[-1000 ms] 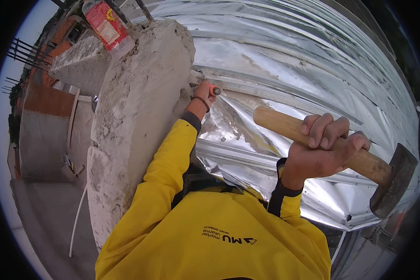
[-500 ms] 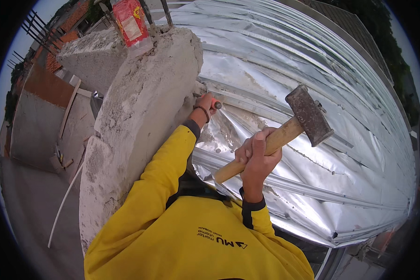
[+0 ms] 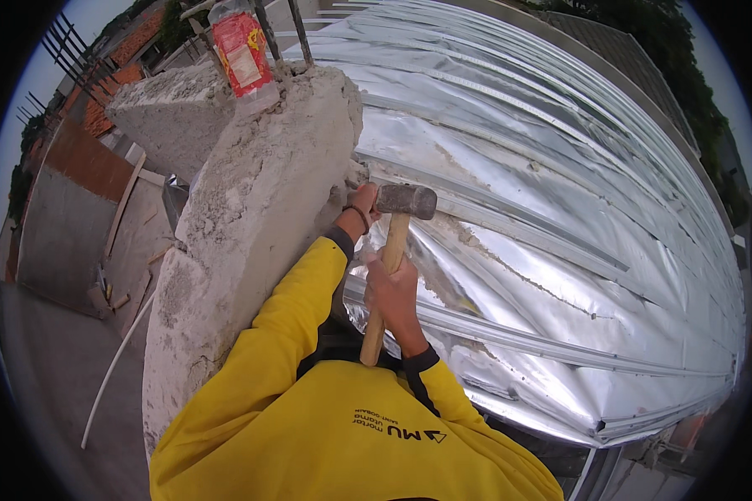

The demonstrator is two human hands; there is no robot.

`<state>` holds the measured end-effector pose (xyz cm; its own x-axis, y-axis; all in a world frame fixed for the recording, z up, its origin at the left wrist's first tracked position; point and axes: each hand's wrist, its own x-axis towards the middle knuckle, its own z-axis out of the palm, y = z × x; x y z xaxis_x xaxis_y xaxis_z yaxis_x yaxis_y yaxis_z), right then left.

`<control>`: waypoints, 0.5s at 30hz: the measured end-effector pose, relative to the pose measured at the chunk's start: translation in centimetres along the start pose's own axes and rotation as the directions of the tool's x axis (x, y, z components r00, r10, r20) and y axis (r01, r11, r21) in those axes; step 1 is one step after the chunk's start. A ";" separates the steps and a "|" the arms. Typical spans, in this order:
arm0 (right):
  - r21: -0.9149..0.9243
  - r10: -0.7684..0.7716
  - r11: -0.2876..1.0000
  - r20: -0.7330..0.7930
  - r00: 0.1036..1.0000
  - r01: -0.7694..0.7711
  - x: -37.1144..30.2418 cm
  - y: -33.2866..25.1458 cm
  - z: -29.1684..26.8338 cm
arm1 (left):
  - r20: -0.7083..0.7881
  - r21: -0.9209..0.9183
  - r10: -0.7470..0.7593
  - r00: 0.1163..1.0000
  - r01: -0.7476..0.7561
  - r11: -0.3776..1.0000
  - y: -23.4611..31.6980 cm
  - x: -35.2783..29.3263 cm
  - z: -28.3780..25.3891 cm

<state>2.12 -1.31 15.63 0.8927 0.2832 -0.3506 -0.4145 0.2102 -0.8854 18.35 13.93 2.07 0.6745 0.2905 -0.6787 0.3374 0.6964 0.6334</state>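
My right hand [image 3: 393, 292] is wrapped round the wooden handle of a club hammer [image 3: 408, 201]. The hammer's dark, worn steel head is up against my left hand [image 3: 361, 205], at the end of the tool held there. That hand is closed on a chisel with an orange-red grip, pressed to the right side of a rough concrete wall [image 3: 267, 192]. From this angle the hammer head and my fingers mostly hide the chisel. Its tip, at the broken concrete beside my hand, cannot be made out.
Silver foil sheeting [image 3: 560, 242] with metal battens [image 3: 510, 219] spreads across the right side. A red plastic bottle [image 3: 244, 63] stands on the wall top among steel bars [image 3: 301, 33]. Lower on the left lie a concrete floor [image 3: 67, 376], a white pipe [image 3: 113, 376] and wood scraps.
The hammer has swung left and down from its raised place at the right, and its head has come to the chisel. My left hand stays by the wall.
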 end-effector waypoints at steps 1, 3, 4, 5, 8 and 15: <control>0.064 -0.086 0.994 -0.044 0.995 0.089 -1.2 -2.2 0.0 | -0.001 0.079 -0.030 1.000 0.029 0.996 0.5 -0.3 0.2; 0.170 -0.234 0.951 -0.144 0.962 0.257 -3.2 -6.1 -0.3 | 0.057 0.075 -0.031 0.998 0.027 0.997 1.1 -0.5 0.4; 0.193 -0.406 0.878 -0.185 0.895 0.438 -3.6 -7.5 -0.8 | 0.081 0.070 -0.035 0.996 0.030 0.997 1.2 -0.7 0.3; 0.209 -0.561 0.772 -0.221 0.798 0.601 -3.6 -9.0 -1.3 | 0.057 0.051 -0.031 0.998 0.028 0.998 1.2 -0.8 0.2; 0.282 -0.745 0.460 -0.394 0.538 0.842 -3.4 -12.2 -2.0 | 0.004 0.044 -0.004 1.000 0.004 0.999 0.9 -1.5 1.4; -0.033 -0.006 0.999 -0.078 0.997 0.004 2.4 3.8 0.5 | -0.039 0.026 -0.030 0.999 0.031 0.999 0.0 2.1 0.9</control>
<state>2.63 0.69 11.57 0.9063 0.2085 -0.3676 -0.4050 0.1805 -0.8963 20.38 13.96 0.94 0.6382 0.2950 -0.7111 0.3752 0.6874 0.6219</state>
